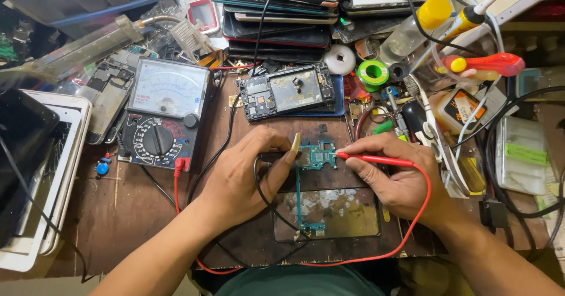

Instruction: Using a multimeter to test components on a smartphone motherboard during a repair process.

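Observation:
A teal phone circuit board lies on a dark work pad in the middle of the wooden bench. My left hand pinches a black probe against the board's left edge, its black lead looping under the palm. My right hand grips a red probe like a pen, tip touching the board's right edge. Red and black leads run back to an analogue multimeter at the left. An opened phone chassis lies just behind the board.
A stack of phones stands at the back. White tablets lie at the left edge. Screwdrivers, a green tape roll, bottles, a clear plastic box and tangled cables crowd the right side.

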